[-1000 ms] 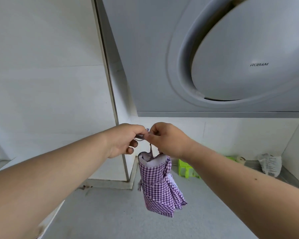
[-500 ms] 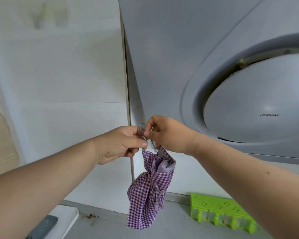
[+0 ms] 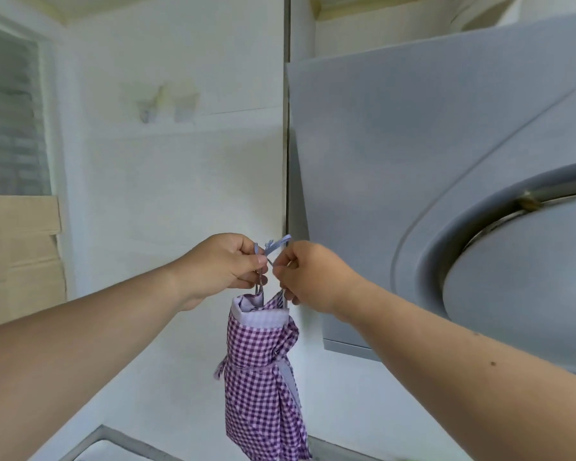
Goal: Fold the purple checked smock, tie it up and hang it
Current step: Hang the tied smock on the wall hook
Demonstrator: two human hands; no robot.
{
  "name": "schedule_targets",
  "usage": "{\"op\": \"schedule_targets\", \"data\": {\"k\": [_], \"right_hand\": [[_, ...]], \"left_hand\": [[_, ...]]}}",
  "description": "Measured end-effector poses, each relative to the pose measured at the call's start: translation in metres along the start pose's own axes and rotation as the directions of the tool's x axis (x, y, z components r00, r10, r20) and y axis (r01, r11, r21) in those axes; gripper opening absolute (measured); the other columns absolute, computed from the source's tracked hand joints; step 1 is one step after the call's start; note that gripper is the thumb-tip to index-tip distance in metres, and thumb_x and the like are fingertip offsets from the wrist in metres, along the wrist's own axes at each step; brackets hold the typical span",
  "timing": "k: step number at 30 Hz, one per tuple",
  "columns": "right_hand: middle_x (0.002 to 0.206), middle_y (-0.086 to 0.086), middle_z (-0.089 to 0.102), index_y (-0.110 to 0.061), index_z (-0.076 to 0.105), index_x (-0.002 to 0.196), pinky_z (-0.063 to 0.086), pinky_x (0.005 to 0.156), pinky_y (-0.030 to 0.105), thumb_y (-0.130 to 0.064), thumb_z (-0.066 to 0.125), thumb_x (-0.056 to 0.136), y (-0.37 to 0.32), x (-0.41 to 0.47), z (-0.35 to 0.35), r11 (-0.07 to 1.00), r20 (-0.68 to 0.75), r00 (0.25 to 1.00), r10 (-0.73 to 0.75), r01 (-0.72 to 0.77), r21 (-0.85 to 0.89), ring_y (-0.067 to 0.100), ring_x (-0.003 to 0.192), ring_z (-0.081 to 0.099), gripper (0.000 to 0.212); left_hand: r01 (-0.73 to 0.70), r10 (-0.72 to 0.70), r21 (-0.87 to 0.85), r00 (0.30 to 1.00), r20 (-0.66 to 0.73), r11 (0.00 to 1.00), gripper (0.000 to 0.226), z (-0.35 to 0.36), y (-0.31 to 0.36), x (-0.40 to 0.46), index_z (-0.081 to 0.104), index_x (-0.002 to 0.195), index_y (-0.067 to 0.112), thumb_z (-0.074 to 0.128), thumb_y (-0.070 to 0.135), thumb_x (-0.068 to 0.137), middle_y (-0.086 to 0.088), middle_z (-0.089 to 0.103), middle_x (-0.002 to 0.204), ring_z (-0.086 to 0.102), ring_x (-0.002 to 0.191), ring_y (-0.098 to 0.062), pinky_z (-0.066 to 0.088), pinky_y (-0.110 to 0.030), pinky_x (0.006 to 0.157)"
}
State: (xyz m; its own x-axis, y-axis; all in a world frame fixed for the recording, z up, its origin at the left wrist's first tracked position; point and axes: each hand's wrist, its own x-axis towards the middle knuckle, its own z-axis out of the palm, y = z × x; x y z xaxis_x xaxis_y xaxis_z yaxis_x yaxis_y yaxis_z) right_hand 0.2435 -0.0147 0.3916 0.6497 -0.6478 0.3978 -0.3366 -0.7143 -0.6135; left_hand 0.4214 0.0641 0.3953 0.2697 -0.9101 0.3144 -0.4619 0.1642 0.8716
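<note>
Hands (image 3: 225, 266) (image 3: 308, 277) pinch smock (image 3: 263, 377) strings beside grey hood (image 3: 413, 161).

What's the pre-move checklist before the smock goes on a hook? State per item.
1. Smock folded into a bundle: ok, it hangs as a narrow roll.
2. Bundle tied: ok, a band wraps its middle.
3. Both hands on the hanging strap: ok, left hand and right hand each pinch it above the bundle.
4. Strap loop open enough for a hook: cannot tell, fingers cover most of it.
5. Hook located: cannot tell, blurred fittings on the wall up left may be hooks.
6. Bundle clear of the range hood: ok, it hangs left of it, not touching.
</note>
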Motion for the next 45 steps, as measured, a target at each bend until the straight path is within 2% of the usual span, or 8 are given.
{"op": "schedule_targets", "data": {"k": [5,9,16,20,25,30,36,45], "right_hand": [[0.092,0.022,0.074,-0.002,0.065,0.099,0.060,0.065,0.050,-0.025,0.051,0.101,-0.029,0.053,0.019,0.999,-0.136,0.991,-0.023,0.016,-0.050,0.035,0.073,0.071,0.027],[0.090,0.020,0.075,-0.006,0.066,0.102,0.048,0.057,0.033,-0.023,0.049,0.104,-0.062,0.104,0.034,0.998,-0.205,0.978,-0.042,0.029,-0.064,0.026,0.065,0.061,0.024],[0.098,0.013,0.072,-0.009,0.063,0.113,0.059,0.076,0.042,-0.023,0.050,0.106,-0.120,0.189,0.045,0.954,-0.303,0.929,-0.213,0.131,-0.269,0.032,0.086,0.070,0.019],[0.096,0.004,0.071,-0.017,0.062,0.107,0.055,0.072,0.035,-0.016,0.056,0.101,-0.145,0.238,0.046,0.906,-0.301,0.899,-0.317,0.194,-0.377,0.025,0.086,0.067,0.008],[0.101,0.004,0.070,-0.018,0.065,0.115,0.053,0.074,0.033,-0.013,0.059,0.099,-0.173,0.297,0.050,0.864,-0.303,0.875,-0.377,0.215,-0.455,0.024,0.090,0.066,0.018],[0.117,0.006,0.070,-0.014,0.063,0.129,0.051,0.082,0.032,-0.015,0.061,0.101,-0.206,0.353,0.047,0.803,-0.223,0.907,-0.356,0.175,-0.570,0.025,0.104,0.067,0.028],[0.111,0.002,0.069,-0.020,0.067,0.122,0.046,0.076,0.031,-0.014,0.060,0.100,-0.229,0.398,0.053,0.677,-0.256,0.821,-0.510,0.200,-0.708,0.022,0.098,0.066,0.024],[0.096,0.001,0.058,-0.021,0.068,0.113,0.043,0.075,0.032,-0.016,0.058,0.100,-0.241,0.416,0.066,0.552,-0.215,0.793,-0.570,0.175,-0.816,0.024,0.087,0.053,0.018]], "left_hand": [[-0.051,0.054,0.061,0.997,-0.057,0.997,0.010,-0.053,0.008,0.026,0.069,0.104,0.006,0.070,0.016,0.101,-0.014,0.079,0.101,0.079,0.085,-0.027,0.063,-0.034,0.080],[-0.096,0.107,0.104,0.989,-0.099,0.990,0.008,-0.106,0.013,0.052,0.070,0.102,0.008,0.071,0.016,0.100,-0.012,0.079,0.102,0.076,0.080,-0.024,0.062,-0.030,0.075],[-0.183,0.212,0.141,0.948,-0.236,0.973,0.006,-0.184,0.016,0.101,0.072,0.098,0.010,0.072,0.015,0.100,-0.008,0.078,0.096,0.074,0.074,-0.019,0.061,-0.030,0.072],[-0.244,0.278,0.141,0.896,-0.345,0.960,0.002,-0.220,0.019,0.134,0.073,0.098,0.013,0.072,0.014,0.099,-0.009,0.077,0.095,0.073,0.077,-0.024,0.062,-0.032,0.074],[-0.309,0.361,0.187,0.809,-0.464,0.933,0.001,-0.256,0.020,0.172,0.074,0.098,0.018,0.075,0.017,0.097,-0.012,0.077,0.103,0.075,0.083,-0.032,0.057,-0.034,0.076],[-0.367,0.447,0.256,0.714,-0.538,0.894,0.010,-0.290,0.018,0.213,0.073,0.093,0.027,0.072,0.020,0.100,-0.006,0.075,0.102,0.073,0.095,-0.030,0.056,-0.035,0.082],[-0.410,0.504,0.302,0.604,-0.618,0.861,0.009,-0.331,0.018,0.252,0.077,0.106,0.016,0.072,0.021,0.100,-0.002,0.075,0.103,0.069,0.091,-0.017,0.053,-0.027,0.078],[-0.381,0.441,0.236,0.657,-0.612,0.894,0.003,-0.360,0.005,0.275,0.075,0.101,0.020,0.075,0.019,0.098,0.007,0.073,0.105,0.068,0.093,-0.007,0.052,-0.020,0.077]]}}
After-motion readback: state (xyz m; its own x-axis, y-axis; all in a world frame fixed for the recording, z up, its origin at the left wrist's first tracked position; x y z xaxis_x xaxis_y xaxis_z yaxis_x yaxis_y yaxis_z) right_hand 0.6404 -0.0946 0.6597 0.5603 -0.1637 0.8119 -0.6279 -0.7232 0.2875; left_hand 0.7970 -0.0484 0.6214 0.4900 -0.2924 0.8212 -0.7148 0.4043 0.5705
